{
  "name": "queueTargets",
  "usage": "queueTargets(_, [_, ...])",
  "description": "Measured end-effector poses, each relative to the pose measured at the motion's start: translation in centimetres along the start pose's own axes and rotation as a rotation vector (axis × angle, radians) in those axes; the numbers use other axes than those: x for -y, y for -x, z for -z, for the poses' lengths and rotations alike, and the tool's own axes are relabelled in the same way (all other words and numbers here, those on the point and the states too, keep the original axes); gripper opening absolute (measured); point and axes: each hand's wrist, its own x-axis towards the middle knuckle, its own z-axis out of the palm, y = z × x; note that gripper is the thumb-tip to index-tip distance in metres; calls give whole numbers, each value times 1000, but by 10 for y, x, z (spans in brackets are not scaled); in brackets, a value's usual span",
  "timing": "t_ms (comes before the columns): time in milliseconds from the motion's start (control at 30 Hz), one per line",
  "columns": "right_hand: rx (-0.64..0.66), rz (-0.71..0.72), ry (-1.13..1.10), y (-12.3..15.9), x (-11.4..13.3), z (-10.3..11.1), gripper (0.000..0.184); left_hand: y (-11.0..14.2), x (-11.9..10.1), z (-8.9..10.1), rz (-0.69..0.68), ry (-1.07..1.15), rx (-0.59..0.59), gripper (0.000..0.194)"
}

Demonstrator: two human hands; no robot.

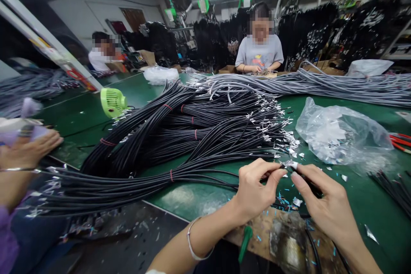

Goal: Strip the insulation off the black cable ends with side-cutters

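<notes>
My left hand point(258, 186) is closed in a pinch on a black cable point(282, 166), close to its stripped end with shiny foil and thin wires. My right hand point(324, 203) is at that same end, thumb and index finger bent toward each other. White tape or a cover wraps its index fingertip. What those right fingers grip is too small and partly hidden. Left of my hands lies a large pile of black cables point(205, 137), tied in bundles with red bands, their stripped ends pointing toward my hands.
Below my hands sit a wooden board point(257, 224) with a worn metal block point(289, 239) and a green handle point(245, 244). Foil and blue scraps litter the green table point(340, 197). A plastic bag point(343, 132), grey cables point(321, 85) and a green fan point(113, 102) stand around. A co-worker's hand point(28, 150) is at left.
</notes>
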Motion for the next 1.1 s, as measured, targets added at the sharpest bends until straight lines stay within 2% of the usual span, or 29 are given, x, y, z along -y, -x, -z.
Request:
queueTargets(167, [-18,36,-32,0,2,0,11,0,1,-1,-30,-11,-2,11])
queueTargets(533, [14,-2,-35,-2,2,2,14,1,1,0,-84,-57,-16,9])
queueTargets(700, [-28,40,8,0,4,2,10,2,2,0,-104,-85,-4,10])
queueTargets(800, [-55,62,33,0,6,2,10,0,3,2,-25,-54,97,15])
queueTargets(867, [-37,63,24,0,6,2,9,-1,4,4,107,51,214,22])
queueTargets(933, [-25,40,14,-1,4,4,8,-3,5,4,233,175,276,25])
queueTargets(1000, [-61,-5,17,-1,1,6,10,-3,5,3,268,216,231,20])
queueTargets(1100, [-94,-78,-19,-2,-1,8,17,-2,4,1,153,129,124,13])
